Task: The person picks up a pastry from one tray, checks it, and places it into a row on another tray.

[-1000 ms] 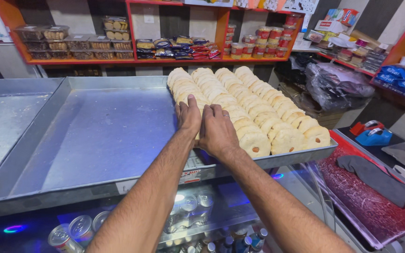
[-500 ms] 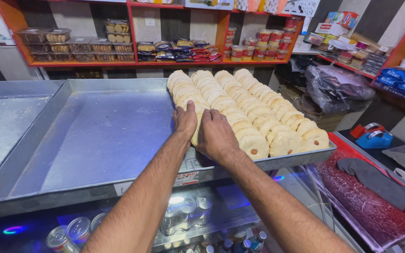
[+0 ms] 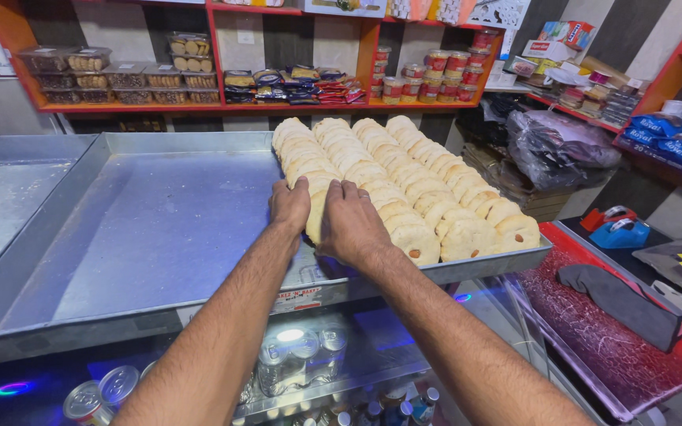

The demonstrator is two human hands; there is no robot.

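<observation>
Both hands are down on the near end of the cookie rows (image 3: 404,177), right half of the tray (image 3: 120,237). Left hand (image 3: 290,207) and right hand (image 3: 353,225) pinch one cookie (image 3: 317,217) between them, fingers flat and together. Risk: it's standing on edge, so a hard squeeze could crack it, or a nudge could topple the leaning row behind. The tray's near edge is close, too.

Bright, even shop light over my counter.
The steel tray (image 3: 144,229) shows soft glare; edges bow slightly, and near cans (image 3: 104,390) glow under a small lamp.
</observation>
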